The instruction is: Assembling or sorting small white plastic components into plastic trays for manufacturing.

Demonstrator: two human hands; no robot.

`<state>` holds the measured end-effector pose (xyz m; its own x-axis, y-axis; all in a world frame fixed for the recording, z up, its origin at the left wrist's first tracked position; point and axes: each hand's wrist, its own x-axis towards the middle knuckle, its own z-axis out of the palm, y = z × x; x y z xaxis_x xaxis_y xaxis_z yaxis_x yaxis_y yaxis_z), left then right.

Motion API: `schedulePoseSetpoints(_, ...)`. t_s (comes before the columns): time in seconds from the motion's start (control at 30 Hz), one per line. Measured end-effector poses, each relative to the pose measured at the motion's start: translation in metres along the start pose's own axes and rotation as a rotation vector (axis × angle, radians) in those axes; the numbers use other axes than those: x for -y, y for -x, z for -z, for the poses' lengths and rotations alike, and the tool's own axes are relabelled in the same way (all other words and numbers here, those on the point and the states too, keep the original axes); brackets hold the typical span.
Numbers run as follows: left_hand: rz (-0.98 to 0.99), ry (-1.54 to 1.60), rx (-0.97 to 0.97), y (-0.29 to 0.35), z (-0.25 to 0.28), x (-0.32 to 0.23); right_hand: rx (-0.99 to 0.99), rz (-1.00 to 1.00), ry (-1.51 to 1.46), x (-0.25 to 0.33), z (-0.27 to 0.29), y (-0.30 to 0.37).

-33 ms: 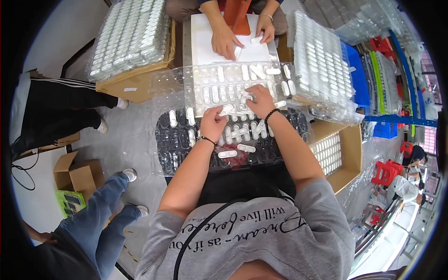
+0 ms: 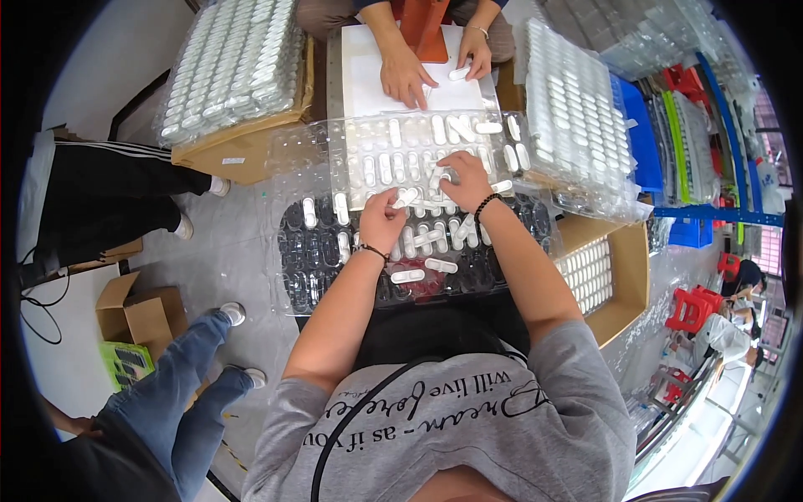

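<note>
My left hand (image 2: 382, 221) pinches a white oval plastic piece (image 2: 406, 198) between thumb and fingers, above the near part of a clear plastic tray. Just to its right, my right hand (image 2: 466, 179) is closed, with thumb and fingers on another white oval piece (image 2: 438, 176) at the tray's middle. Beneath and between the hands, several more white pieces lie loose, some crossing each other. Other pieces sit in the pockets of the clear tray (image 2: 293, 289), including one white piece (image 2: 408, 276) near its front edge.
Across the table a co-worker's hands (image 2: 406, 77) handle white pieces on a white sheet (image 2: 360, 63) beside an orange stand (image 2: 425, 38). Stacks of filled trays (image 2: 230, 67) rise at left and right (image 2: 577, 109). A cardboard box (image 2: 631, 276) of white pieces stands near my right arm.
</note>
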<state>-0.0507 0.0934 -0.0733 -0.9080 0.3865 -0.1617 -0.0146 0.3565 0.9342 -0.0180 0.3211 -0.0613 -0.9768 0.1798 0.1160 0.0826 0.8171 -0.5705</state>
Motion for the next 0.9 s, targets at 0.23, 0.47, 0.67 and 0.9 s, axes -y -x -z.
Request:
schedulePoseSetpoints(0.23,-0.054,-0.085,0.044,-0.003,-0.007,0.015,0.167,-0.156,0.146,0.025,0.013,-0.008)
schedulePoseSetpoints(0.47,0.159,0.327,0.078,-0.002,0.002,0.002,0.168,-0.203,0.108,0.015,0.012,-0.008)
schedulePoseSetpoints(0.67,0.240,0.570,0.098,-0.005,0.004,-0.005,-0.058,-0.267,0.196,0.018,-0.006,-0.040)
schedulePoseSetpoints(0.9,0.223,0.739,0.087,-0.010,0.012,0.001,-0.029,-0.419,0.324,0.029,-0.016,-0.057)
